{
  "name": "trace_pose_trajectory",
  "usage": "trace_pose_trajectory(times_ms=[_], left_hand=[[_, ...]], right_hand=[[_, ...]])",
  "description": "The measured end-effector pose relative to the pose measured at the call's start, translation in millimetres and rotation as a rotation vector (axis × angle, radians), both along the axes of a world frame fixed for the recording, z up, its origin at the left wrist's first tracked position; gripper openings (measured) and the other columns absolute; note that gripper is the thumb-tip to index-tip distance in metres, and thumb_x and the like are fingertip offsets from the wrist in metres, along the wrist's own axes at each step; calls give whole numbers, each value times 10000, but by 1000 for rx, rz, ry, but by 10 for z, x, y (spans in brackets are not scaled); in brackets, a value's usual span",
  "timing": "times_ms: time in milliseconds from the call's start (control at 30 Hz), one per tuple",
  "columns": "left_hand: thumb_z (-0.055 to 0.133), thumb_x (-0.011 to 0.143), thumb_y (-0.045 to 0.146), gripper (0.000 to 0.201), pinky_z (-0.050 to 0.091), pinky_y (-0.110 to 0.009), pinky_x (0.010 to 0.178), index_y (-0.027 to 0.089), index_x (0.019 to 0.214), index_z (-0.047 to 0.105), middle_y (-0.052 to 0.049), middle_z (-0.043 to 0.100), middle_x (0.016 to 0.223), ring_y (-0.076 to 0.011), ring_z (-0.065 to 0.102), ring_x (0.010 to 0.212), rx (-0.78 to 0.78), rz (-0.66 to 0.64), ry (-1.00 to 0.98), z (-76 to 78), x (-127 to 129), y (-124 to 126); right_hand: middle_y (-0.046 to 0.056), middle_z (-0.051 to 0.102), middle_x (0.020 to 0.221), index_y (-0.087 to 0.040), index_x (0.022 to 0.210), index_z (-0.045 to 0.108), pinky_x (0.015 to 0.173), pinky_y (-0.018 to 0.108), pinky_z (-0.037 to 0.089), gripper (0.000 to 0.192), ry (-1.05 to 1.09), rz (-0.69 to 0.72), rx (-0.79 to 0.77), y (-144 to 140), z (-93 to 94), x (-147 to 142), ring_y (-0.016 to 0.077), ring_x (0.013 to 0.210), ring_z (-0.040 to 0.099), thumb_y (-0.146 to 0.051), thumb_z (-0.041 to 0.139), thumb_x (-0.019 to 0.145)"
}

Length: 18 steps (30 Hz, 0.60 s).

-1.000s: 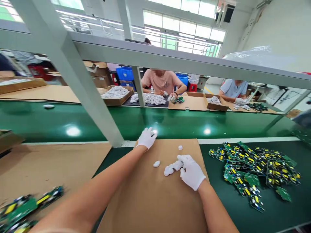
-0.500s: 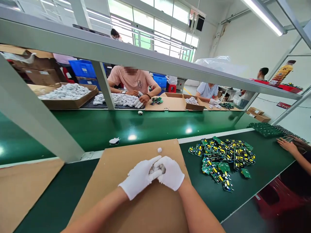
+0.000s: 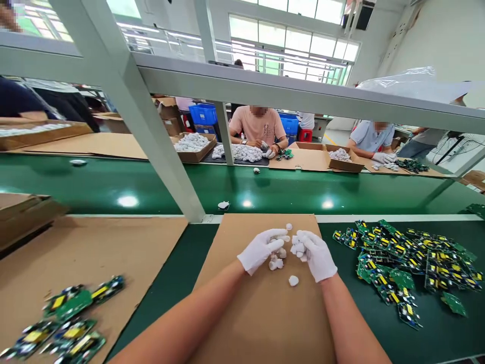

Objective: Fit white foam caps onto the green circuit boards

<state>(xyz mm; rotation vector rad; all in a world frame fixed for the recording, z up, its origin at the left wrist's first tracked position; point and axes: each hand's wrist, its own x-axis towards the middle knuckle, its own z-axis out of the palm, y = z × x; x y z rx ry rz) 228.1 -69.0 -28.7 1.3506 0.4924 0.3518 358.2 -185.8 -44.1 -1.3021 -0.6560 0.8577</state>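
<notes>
My left hand (image 3: 263, 248), in a white glove, is curled around small white rounded pieces (image 3: 279, 243) between thumb and fingers. Facing it, my right hand (image 3: 317, 254), also gloved, grips a cluster of similar white pieces (image 3: 297, 246) at its fingertips. Just below my left hand sits a small clump of white pieces (image 3: 276, 262). Nearer me, one white piece (image 3: 293, 280) lies alone on the cardboard sheet (image 3: 261, 323). Another white piece (image 3: 289, 227) lies beyond my fingers. What exactly the pieces are, I cannot make out.
Green circuit boards (image 3: 401, 253) are heaped on the dark mat at right; more boards (image 3: 71, 318) lie on the left cardboard. Past a green conveyor (image 3: 295, 189), co-workers sit by boxes of white items (image 3: 195, 144). A slanting grey post (image 3: 151, 121) stands ahead on the left.
My hands, cupped together before, have parted, and white pieces now show in and below them. One more lies on the cardboard. The view has swung left, bringing in the left-hand boards.
</notes>
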Motion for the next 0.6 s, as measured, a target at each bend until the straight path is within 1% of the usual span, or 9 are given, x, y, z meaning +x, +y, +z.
trace_pose_trajectory(times_ms=[67,133,233,267,333,400,467,533,600], left_hand=[[686,654,403,579,410,-225,494,154,1157,543,-82,642,906,-80,529,538,57,-49,8,10,56,-45],[678,663,394,552,367,-209,451,158,1146,554,-36,623,791,-56,459,472,111,-111,16,16,118,-114],[665,675,381,395,326,-197,425,137,982,622,7,576,654,-46,399,440,145,-161,-6,20,173,-213],[665,674,363,351,327,-197,428,134,938,631,15,561,621,-48,397,442,150,-150,-12,20,175,-233],[676,655,305,326,338,-201,440,143,934,633,32,534,583,-54,400,447,158,-75,3,15,158,-243],[683,628,240,379,357,-208,457,156,993,622,45,511,573,-62,412,454,164,20,35,3,133,-213],[676,618,203,392,380,-216,484,166,1004,621,39,517,602,-67,437,477,162,76,48,-17,118,-157],[677,611,189,343,398,-216,513,175,951,640,20,543,658,-69,463,510,158,91,43,-42,124,-99],[688,607,198,359,401,-212,510,192,963,645,10,565,689,-69,473,512,135,76,50,-67,148,-60]], right_hand=[[2,631,650,-182,838,604,368,170,318,310,24,-33,11,11,4,-33,86,481,523,-461,654,712],[-1,646,649,-179,829,624,377,174,340,311,32,-77,21,22,-1,-68,87,483,523,-440,696,675],[3,654,615,-163,820,656,361,182,334,323,49,-115,25,31,-19,-94,86,440,509,-405,745,626],[-4,638,570,-157,814,664,348,181,314,321,61,-125,27,32,-27,-90,80,411,490,-398,751,621],[-21,603,513,-157,804,667,328,176,263,311,94,-165,45,33,-46,-66,59,363,436,-414,732,640],[-19,625,580,-181,820,659,323,178,235,318,131,-230,79,34,-67,-25,43,356,404,-459,687,671],[-5,660,714,-206,855,649,325,180,238,331,155,-285,101,36,-84,12,39,373,412,-489,656,683],[14,671,773,-203,887,650,327,180,243,352,152,-300,87,38,-90,28,49,391,445,-482,669,673],[28,671,734,-175,891,661,327,176,247,370,122,-285,49,39,-80,13,61,393,466,-457,699,655]])
